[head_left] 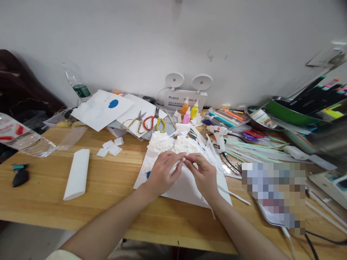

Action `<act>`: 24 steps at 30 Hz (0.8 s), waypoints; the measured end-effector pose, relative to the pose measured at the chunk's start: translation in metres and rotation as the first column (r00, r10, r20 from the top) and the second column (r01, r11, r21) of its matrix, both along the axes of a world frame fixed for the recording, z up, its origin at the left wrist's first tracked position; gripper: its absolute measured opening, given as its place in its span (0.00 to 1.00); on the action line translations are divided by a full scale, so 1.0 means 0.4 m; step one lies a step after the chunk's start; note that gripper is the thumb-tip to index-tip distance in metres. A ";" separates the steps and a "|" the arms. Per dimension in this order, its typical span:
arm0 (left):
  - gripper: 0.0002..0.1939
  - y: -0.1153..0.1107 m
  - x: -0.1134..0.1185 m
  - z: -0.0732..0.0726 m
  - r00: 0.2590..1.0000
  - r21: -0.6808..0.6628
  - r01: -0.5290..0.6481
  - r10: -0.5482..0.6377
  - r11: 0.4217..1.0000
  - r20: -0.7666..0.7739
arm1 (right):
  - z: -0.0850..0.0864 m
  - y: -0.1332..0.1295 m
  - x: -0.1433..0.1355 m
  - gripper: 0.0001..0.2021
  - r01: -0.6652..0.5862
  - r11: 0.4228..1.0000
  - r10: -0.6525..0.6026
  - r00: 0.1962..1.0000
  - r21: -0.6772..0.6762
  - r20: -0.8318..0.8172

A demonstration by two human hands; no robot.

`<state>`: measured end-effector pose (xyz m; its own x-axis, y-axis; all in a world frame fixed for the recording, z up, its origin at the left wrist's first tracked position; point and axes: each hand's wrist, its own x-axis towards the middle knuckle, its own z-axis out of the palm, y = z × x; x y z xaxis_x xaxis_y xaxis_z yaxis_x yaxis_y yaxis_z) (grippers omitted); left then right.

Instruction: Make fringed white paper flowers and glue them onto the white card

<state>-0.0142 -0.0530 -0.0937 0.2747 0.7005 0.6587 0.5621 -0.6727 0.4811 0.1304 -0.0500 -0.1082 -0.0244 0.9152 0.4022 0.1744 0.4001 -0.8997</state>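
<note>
My left hand (166,172) and my right hand (202,175) meet over a white sheet (187,193), thumbs and fingertips pinched close together. Between them is a tiny whitish bit, too small to name. Just beyond my fingers lie two clusters of crumpled white pieces (160,142). Part of a blue spot (148,175) shows on the sheet beside my left hand. Thin white strips (240,198) stick out past my right wrist.
A glue gun (220,139), scissors (138,121), pliers (156,119) and paint bottles (194,110) lie or stand behind. At left are a folded white paper roll (77,173), small paper squares (109,147) and a water bottle (27,139). A phone-like device (271,216) is at right.
</note>
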 end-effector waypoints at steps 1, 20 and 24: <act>0.18 0.000 -0.002 0.001 1.000 0.019 0.002 -0.001 1.000 -0.014 | 0.001 0.000 0.001 0.03 -0.013 1.000 0.013 1.000 -0.003 -0.002; 0.03 -0.001 0.000 0.029 0.979 -0.269 0.031 0.025 0.963 0.204 | 0.011 0.004 0.011 0.02 -0.078 0.997 0.077 0.997 -0.031 -0.010; 0.03 -0.001 0.000 0.028 0.980 -0.291 0.029 0.031 0.956 0.197 | 0.020 0.006 0.021 0.02 -0.102 0.995 0.103 0.994 -0.016 0.039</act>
